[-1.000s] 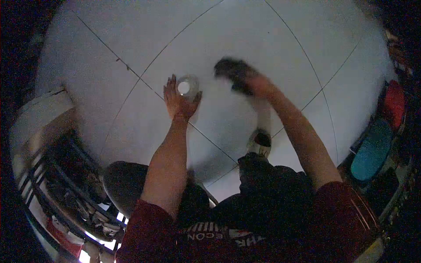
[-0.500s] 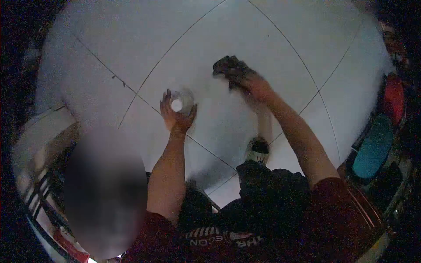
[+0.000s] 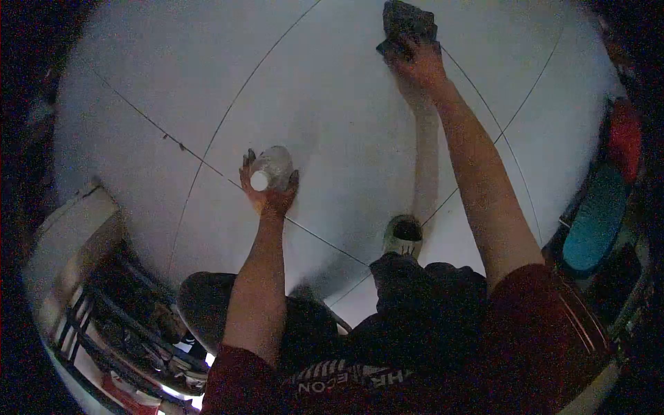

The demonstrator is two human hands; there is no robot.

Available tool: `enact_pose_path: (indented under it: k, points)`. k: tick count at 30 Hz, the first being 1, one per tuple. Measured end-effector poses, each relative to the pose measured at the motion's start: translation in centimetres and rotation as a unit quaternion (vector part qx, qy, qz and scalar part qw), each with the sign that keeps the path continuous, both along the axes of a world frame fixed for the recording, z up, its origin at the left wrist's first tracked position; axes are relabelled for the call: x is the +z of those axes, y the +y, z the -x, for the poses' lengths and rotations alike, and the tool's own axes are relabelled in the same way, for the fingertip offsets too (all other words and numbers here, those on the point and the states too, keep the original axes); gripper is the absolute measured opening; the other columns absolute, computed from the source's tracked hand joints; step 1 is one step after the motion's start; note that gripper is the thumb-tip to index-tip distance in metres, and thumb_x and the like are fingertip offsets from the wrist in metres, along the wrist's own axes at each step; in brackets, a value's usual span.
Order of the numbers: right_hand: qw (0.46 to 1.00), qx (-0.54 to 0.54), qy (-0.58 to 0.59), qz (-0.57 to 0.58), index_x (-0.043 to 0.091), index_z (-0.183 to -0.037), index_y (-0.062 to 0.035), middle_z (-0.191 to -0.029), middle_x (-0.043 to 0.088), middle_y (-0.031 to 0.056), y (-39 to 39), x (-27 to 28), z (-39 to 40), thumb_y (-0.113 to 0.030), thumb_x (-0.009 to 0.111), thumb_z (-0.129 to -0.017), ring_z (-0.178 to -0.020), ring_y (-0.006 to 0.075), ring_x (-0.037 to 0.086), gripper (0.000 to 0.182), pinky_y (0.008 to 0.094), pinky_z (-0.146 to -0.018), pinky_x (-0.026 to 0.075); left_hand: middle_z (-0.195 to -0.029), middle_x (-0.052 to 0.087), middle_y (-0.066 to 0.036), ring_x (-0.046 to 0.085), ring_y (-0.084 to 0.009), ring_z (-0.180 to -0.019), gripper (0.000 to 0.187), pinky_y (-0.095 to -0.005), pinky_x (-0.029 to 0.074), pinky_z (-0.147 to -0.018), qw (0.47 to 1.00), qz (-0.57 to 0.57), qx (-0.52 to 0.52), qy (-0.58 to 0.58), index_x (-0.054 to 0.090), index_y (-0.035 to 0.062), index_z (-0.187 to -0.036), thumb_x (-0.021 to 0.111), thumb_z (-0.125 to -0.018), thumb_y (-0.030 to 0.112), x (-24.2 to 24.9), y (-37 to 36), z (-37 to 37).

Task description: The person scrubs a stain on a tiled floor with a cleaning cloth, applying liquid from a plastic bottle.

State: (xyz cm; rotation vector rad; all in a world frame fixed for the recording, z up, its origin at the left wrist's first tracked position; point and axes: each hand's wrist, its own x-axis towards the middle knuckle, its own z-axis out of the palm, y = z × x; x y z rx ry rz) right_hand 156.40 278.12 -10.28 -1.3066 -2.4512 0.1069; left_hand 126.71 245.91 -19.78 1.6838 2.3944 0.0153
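Note:
A clear bottle with a white cap stands at the left of centre, its cap tilted toward me. My left hand is wrapped around its near side, fingers on both sides of it. Near the top of the view, my right hand holds a dark, bunched cloth against the pale tiled floor. The right arm is stretched far out. What lies under the cloth is hidden.
My shoe is on the floor below the centre. At the right edge are a teal oval object and a red one. A pale curved edge and a dark rack-like structure stand at the lower left.
My right hand has moved away from me and to the right with the cloth. The left hand and bottle have shifted slightly left. The blurred shape at the lower left is gone.

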Motion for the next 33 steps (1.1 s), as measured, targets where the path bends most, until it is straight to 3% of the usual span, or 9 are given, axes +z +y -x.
enact_pose_path:
  k: [3,7,10,15,18,21,28,31,33]
  points:
    - [0.994,0.016,0.087,-0.057,0.047,-0.145,-0.0104,-0.147,0.044,0.0226,-0.4,-3.1,-0.7,-0.034,0.05,-0.1,-0.135,0.0411,0.043,0.051,0.0485,-0.113,0.034,-0.156,0.034,-0.015,0.027,-0.0305,-0.146,0.088,-0.0446,0.014,-0.122,1.0,0.008,-0.002,-0.001,0.044,0.0091,-0.145,0.07,-0.078,0.059,1.1,0.5,0.1]
    - [0.932,-0.035,0.25,0.261,0.05,-0.14,-0.0056,-0.141,0.047,0.0252,-5.3,-0.1,0.2,-0.019,0.058,-0.093,-0.131,0.0448,0.043,0.05,0.0493,-0.113,0.031,-0.156,0.034,-0.015,0.026,-0.0304,-0.146,0.086,-0.0449,0.013,-0.123,1.0,0.009,0.007,-0.007,0.043,0.0126,-0.146,0.069,-0.078,0.059,1.4,0.5,0.1]
    - [0.97,0.061,0.045,0.229,0.053,-0.133,-0.0036,-0.132,0.052,0.0247,-11.0,-4.1,-2.2,-0.007,0.063,-0.083,-0.123,0.0463,0.047,0.051,0.0539,-0.111,0.032,-0.156,0.034,-0.015,0.026,-0.0302,-0.146,0.085,-0.0451,0.012,-0.123,0.999,-0.003,0.023,-0.035,0.043,0.0153,-0.147,0.068,-0.079,0.06,1.8,0.6,0.0]
    - [0.943,0.062,-0.002,0.328,0.057,-0.124,-0.0042,-0.126,0.057,0.0198,-18.5,-3.1,0.9,-0.015,0.069,-0.081,-0.115,0.0439,0.053,0.046,0.0551,-0.105,0.039,-0.156,0.034,-0.016,0.025,-0.0301,-0.147,0.084,-0.0454,0.011,-0.123,0.991,-0.021,0.081,-0.109,0.042,0.0198,-0.148,0.066,-0.079,0.061,3.2,1.5,-0.6]
    - [0.944,0.222,-0.05,0.239,0.064,-0.111,-0.0091,-0.101,0.065,0.0182,-18.3,-5.7,-0.6,-0.023,0.06,-0.087,-0.092,0.0404,0.063,0.027,0.0529,-0.079,0.05,-0.157,0.032,-0.015,0.023,-0.0294,-0.148,0.083,-0.0451,0.009,-0.123,0.999,-0.031,-0.011,-0.011,0.041,0.0202,-0.149,0.064,-0.081,0.062,0.1,0.1,0.6]
    - [0.918,0.124,-0.157,0.343,0.059,-0.118,-0.0034,-0.119,0.063,0.0168,-12.1,-1.6,-1.3,-0.029,0.065,-0.088,-0.106,0.0389,0.061,0.04,0.0536,-0.091,0.048,-0.157,0.033,-0.015,0.022,-0.0293,-0.148,0.084,-0.0452,0.01,-0.123,0.998,-0.06,-0.009,-0.017,0.042,0.0199,-0.148,0.064,-0.08,0.063,0.3,0.4,0.0]
    - [0.972,-0.207,-0.044,0.103,0.053,-0.131,-0.0053,-0.113,0.063,0.0232,3.3,-4.4,-4.5,-0.037,0.055,-0.096,-0.103,0.0417,0.062,0.048,0.0499,-0.091,0.051,-0.157,0.032,-0.013,0.022,-0.0297,-0.148,0.084,-0.0457,0.011,-0.123,0.999,0.004,-0.02,0.027,0.043,0.019,-0.147,0.065,-0.08,0.064,-0.2,-0.1,0.5]
    - [0.957,-0.274,-0.095,-0.008,0.054,-0.13,-0.0059,-0.121,0.061,0.0212,5.2,-6.7,-4.0,-0.041,0.054,-0.096,-0.109,0.0386,0.06,0.049,0.0483,-0.092,0.051,-0.157,0.032,-0.013,0.022,-0.0296,-0.148,0.084,-0.0449,0.012,-0.123,0.999,0.032,0.005,-0.013,0.042,0.0184,-0.148,0.065,-0.08,0.063,0.1,-0.2,0.8]
    - [0.978,-0.207,0.017,-0.033,0.057,-0.125,-0.0053,-0.117,0.064,0.0202,3.9,-7.0,-2.8,-0.044,0.056,-0.094,-0.106,0.038,0.062,0.049,0.0487,-0.09,0.051,-0.156,0.033,-0.013,0.022,-0.0297,-0.148,0.087,-0.0442,0.012,-0.123,0.998,0.019,0.006,-0.053,0.04,0.0169,-0.148,0.067,-0.079,0.062,-0.6,-0.5,1.3]
